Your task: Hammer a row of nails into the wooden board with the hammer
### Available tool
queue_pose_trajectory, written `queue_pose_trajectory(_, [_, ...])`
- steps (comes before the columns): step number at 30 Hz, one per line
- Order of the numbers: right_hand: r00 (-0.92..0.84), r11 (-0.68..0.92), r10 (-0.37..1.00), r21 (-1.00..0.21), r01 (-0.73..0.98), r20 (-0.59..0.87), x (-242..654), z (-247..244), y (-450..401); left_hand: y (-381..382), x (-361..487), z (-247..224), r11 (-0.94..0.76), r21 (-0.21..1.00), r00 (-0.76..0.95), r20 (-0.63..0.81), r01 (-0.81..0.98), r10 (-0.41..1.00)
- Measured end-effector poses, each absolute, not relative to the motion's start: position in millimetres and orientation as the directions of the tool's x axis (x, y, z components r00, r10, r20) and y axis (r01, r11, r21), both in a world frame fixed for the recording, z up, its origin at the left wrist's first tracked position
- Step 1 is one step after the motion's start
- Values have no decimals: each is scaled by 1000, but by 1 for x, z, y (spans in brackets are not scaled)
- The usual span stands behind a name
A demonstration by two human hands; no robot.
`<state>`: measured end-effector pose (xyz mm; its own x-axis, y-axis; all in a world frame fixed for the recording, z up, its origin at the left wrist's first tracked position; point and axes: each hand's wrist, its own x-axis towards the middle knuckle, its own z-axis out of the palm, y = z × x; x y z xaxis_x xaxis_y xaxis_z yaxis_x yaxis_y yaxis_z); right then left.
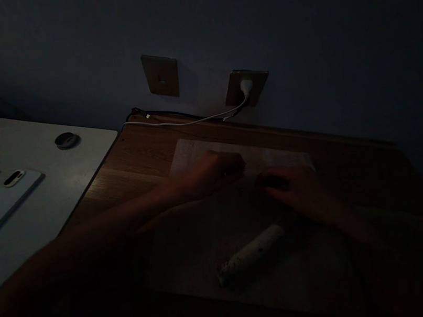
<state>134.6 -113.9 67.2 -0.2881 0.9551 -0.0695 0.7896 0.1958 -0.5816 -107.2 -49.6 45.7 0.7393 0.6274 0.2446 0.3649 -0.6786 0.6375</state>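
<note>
The view is very dark. Above the far part of a pale, flat board or sheet (190, 151), my left hand (217, 169) has its fingers curled in and pressed together. My right hand (295, 184) faces it from the right, a short gap away, with fingers bent toward the thumb. Whatever either hand may hold is too small or too dark to make out. Below my right hand lies a whitish, rod-like thing (249, 253) with dark specks, slanting across the board; its kind is unclear.
The board lies on a brown wooden table (127, 155). To the left, a white table (68, 182) bears a pale phone (7, 205) and a small round dark thing (66, 141). A white cable (190, 123) runs along the wall to a plug (246, 87) in a socket.
</note>
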Motion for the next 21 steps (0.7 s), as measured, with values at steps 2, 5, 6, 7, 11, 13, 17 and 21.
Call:
queue_pose_trajectory(2, [-256,175,965,-590,788,-56,134,61,-125,-67,-115,39,-724,598,785,241,342,570])
queue_pose_trajectory(5, [-239,173,970,-594,786,-34,127,60,-132,-84,-118,28,-837,465,864,249,289,437])
queue_pose_trajectory(6, [-254,181,966,-596,782,-41,124,62,-132,-88,-117,26,-861,431,878,257,271,405])
queue_pose_trajectory(7, [-275,190,960,-597,779,-54,121,63,-132,-90,-117,24,-875,411,885,263,257,384])
queue_pose_trajectory(11, [-316,199,944,-614,764,-88,118,67,-133,-95,-122,25,-885,419,893,294,201,342])
queue_pose_trajectory(13, [-297,204,954,-630,749,-43,123,66,-138,-98,-134,29,-875,444,890,297,191,345])
queue_pose_trajectory(17, [-236,236,968,-632,738,86,142,68,-156,-110,-172,38,-845,467,890,223,260,397])
queue_pose_trajectory(21, [-23,122,985,-609,783,168,168,78,-186,-133,-218,38,-730,464,764,156,502,625])
